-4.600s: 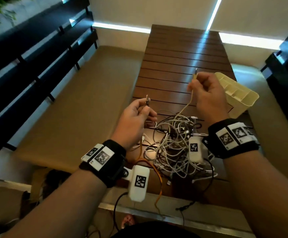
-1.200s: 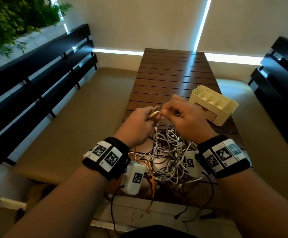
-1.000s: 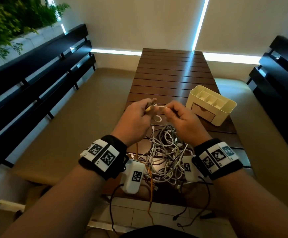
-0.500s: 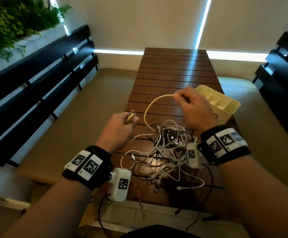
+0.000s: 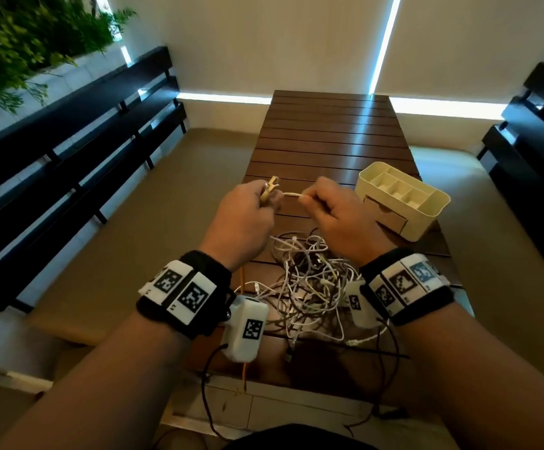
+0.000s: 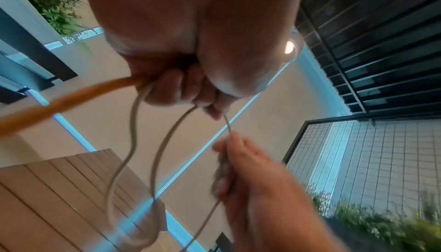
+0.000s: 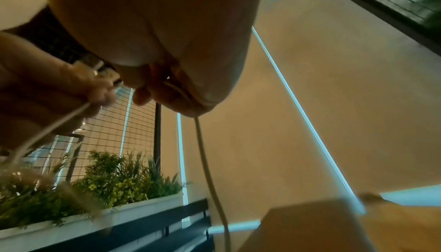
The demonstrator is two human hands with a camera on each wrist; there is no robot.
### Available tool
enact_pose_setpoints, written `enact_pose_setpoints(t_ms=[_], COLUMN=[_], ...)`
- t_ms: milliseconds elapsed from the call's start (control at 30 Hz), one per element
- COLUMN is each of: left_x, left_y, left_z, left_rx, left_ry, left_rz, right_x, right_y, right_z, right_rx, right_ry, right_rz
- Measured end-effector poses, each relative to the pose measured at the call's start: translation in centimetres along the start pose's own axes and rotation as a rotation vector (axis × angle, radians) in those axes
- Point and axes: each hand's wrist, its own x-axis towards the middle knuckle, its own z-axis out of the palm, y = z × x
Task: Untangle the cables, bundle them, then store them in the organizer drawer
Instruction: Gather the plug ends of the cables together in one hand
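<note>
Setting: a dark slatted wooden counter (image 5: 329, 138) runs away from the viewer toward a pale wall, with black slatted benches on both sides and green plants at the far left.
Left hand: the left hand (image 5: 248, 219) is raised above the counter, fingers curled tight around gathered loops of a white cable (image 5: 291, 194); plug ends stick up from the top of the fist.
Left wrist view: the white cable (image 6: 133, 142) hangs in loops below the curled fingers (image 6: 181, 88), and an orange cable (image 6: 59, 103) also leaves this fist toward the side.
Right hand: the right hand (image 5: 339, 219) is just beside the left hand, at the same height, pinching the same white cable between thumb and fingertips.
Between the hands: a short stretch of white cable spans the small gap.
Right wrist view: the white cable (image 7: 210, 171) drops straight down from the pinching fingers (image 7: 167, 95).
Cable pile: a tangled pile of cables (image 5: 309, 287), white and dark, lies on the counter below and nearer than both hands, between the wrists.
Organizer: a cream organizer (image 5: 404, 203) stands on the counter just to the right of the right hand, its top compartments open upward and its drawer front facing the hands.
</note>
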Motion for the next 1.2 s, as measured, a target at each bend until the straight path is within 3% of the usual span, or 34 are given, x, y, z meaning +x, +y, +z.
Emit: enact_pose_setpoints(t_ms=[100,200,267,333,400,567,767,867,967,1033,1100,1200], left_x=[-0.4,-1.3,-2.0,-2.6,-2.9,-2.3,-2.4,-2.5,-2.6,-2.5,-2.6,-2.9], left_y=[0.5,-0.3,-1.9,-3.4,-4.1,-2.6,-2.7,-2.5,-1.1,-1.2,-2.4,-4.8], left_z=[-1.0,-1.1,-0.8,-0.3,0.1,-0.3,1.0,0.7,-1.1,-2.7,-3.9,-4.3], left_rx=[-0.141,-0.172,-0.137,0.034,0.133,0.032,-0.035,-0.075,-0.206,-0.357,-0.404,-0.194], left_ry=[0.141,0.18,0.094,-0.135,-0.262,-0.068,-0.252,-0.146,0.041,0.137,0.143,0.02], left_rz=[0.072,0.016,-0.115,-0.241,-0.27,-0.097,-0.054,0.044,0.166,0.144,0.078,-0.085], right_x=[-2.4,-3.7,-3.1,-2.0,-1.1,-1.4,-1.6,-2.1,-3.2,-4.2,-4.8,-4.2], right_y=[1.6,2.7,2.3,1.5,0.5,0.0,-0.6,-0.3,1.0,2.6,3.6,3.6], right_z=[1.8,2.7,1.7,0.2,-0.6,1.0,1.8,1.7,3.2,4.2,4.2,3.4], right_rx=[0.147,0.165,0.221,0.257,0.21,0.072,0.121,0.147,0.137,0.097,0.108,0.164], right_ry=[-0.065,-0.112,-0.018,0.071,0.04,-0.138,-0.037,-0.05,-0.134,-0.157,-0.134,-0.045], right_rz=[0.229,0.327,0.342,0.268,0.165,0.055,0.029,0.101,0.237,0.322,0.394,0.442])
